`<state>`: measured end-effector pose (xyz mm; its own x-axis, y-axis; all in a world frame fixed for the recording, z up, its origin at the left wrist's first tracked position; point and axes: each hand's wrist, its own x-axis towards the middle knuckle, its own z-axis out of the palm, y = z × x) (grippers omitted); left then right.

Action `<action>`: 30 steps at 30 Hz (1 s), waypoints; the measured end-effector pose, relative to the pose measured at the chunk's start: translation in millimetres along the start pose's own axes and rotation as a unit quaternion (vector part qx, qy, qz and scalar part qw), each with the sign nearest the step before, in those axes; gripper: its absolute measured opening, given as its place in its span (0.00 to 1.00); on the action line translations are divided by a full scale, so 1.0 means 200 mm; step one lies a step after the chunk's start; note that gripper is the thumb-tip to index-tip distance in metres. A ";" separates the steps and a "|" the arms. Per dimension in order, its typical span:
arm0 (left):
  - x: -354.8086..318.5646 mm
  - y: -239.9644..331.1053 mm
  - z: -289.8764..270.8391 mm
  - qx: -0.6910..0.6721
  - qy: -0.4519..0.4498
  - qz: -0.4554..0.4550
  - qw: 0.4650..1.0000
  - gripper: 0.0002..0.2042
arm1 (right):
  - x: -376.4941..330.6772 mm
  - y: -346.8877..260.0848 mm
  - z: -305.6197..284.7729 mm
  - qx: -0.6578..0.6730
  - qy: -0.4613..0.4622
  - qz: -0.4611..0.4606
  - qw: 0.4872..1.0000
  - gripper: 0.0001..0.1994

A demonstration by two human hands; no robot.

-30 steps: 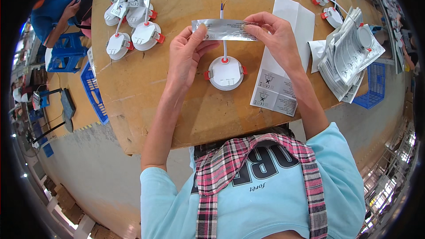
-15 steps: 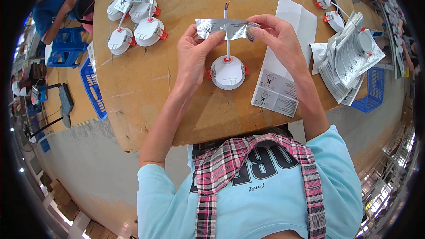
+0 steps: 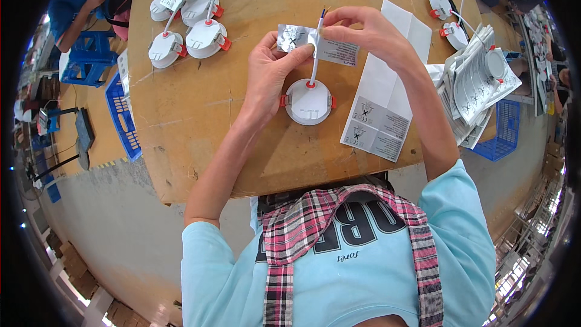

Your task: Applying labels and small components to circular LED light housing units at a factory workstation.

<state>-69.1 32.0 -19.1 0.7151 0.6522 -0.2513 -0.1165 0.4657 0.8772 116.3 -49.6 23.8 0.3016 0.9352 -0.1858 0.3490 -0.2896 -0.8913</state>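
A round white lamp [image 3: 307, 108] lies flat with its cable leading up between two bare hands, and good work here seems to call for leaving that lamp resting still, so nothing tugs. The left hand [image 3: 270, 68] grips a silver label [image 3: 293, 37], thumb in front and fingers behind; the right hand [image 3: 378, 37] is closed, thumb and forefinger pinching the upper part of the white cable [image 3: 314, 68]. It likely helps to keep the label flat, the cable straight across its middle, and the fingertips off the sticky face, if it has one, before pressing the halves together evenly. As for places, the brown table [image 3: 200, 130] spreads beneath both grips; a part-used label sheet [image 3: 387, 54] lies to the right of the pinch, under the right forearm. The lamp sits just below the grips, the label reaches out on both sides of the cable, and the bare wire ends [image 3: 324, 11] poke out just above the right fingertips.
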 end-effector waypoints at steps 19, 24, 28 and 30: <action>-0.02 0.04 -0.01 0.048 -0.020 -0.027 0.998 0.23 | -0.03 0.12 0.02 0.147 -0.101 -0.021 0.984 0.07; -0.02 0.11 -0.03 0.091 -0.021 0.039 0.995 0.24 | -0.04 0.11 0.05 0.143 -0.075 -0.064 0.985 0.11; 0.02 0.13 -0.12 0.077 0.030 0.056 0.995 0.24 | -0.03 0.13 0.03 0.115 -0.072 -0.093 0.986 0.11; -0.01 0.13 -0.12 0.018 0.020 0.055 0.998 0.23 | -0.04 0.13 0.03 0.113 -0.068 -0.092 0.987 0.11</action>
<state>-90.2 58.3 -5.8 0.6711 0.7221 -0.1679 -0.1681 0.3688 0.9142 118.3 -62.8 -0.9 0.1243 0.9908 -0.0527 0.1746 -0.0741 -0.9819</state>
